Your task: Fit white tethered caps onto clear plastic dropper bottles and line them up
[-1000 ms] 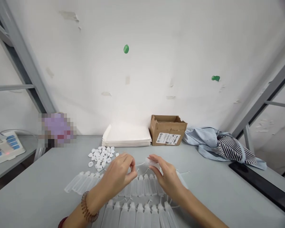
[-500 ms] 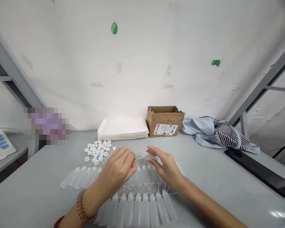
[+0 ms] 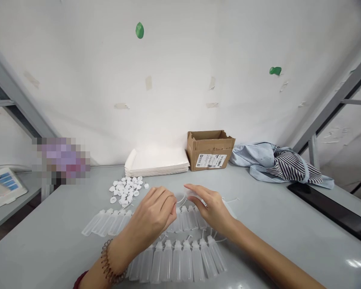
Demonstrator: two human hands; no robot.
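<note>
In the head view my left hand is closed, fingers curled, at the end of a thin white strand; what its fingertips hold is hidden. My right hand has thumb and fingers around a translucent bottle, partly hidden behind the hand, with the strand running between both hands. Below them lies a row of translucent bottles with white tops. Another row is just under my hands, and more bottles lie to the left. Small white caps form a pile beyond my left hand.
A stack of white envelopes and an open cardboard box stand at the wall. Light blue and striped cloth lies at right, beside a long black object. A blurred purple shape is at left.
The view has shifted slightly. My hands stay in nearly the same pose, with the left one a little nearer the right and the strand between them more bent.
</note>
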